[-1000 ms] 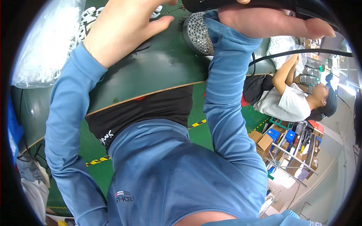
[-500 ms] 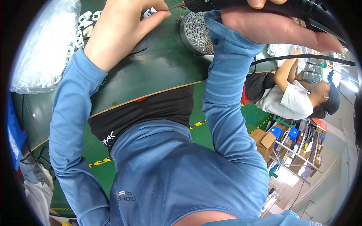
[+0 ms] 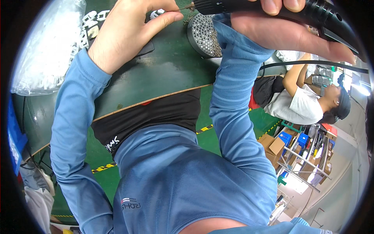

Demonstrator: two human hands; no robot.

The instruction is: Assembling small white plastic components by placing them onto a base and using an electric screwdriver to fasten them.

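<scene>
My right hand [image 3: 288, 33] is wrapped around a black electric screwdriver [image 3: 233, 7], which lies sideways with its thin bit [image 3: 186, 7] pointing left. My left hand [image 3: 136, 29] has its thumb and index finger closed at the tip of the bit. What they pinch is too small to make out. A small white plastic part [image 3: 156, 14] shows behind those fingers. Just below the screwdriver stands a round grey tray [image 3: 194, 39] with a grid of holes, and loose screws [image 3: 214, 46] lie in it.
A clear plastic bag [image 3: 46, 50] of white parts covers the left of the green table [image 3: 167, 74]. Loose white parts [image 3: 83, 37] lie beside it. A flat black piece [image 3: 147, 48] sits under my left hand. A black cable [image 3: 311, 62] runs right. Another person [image 3: 304, 101] works at the right.
Both hands and the screwdriver have shifted slightly to the right and down in the picture. The grip of each hand looks the same.
</scene>
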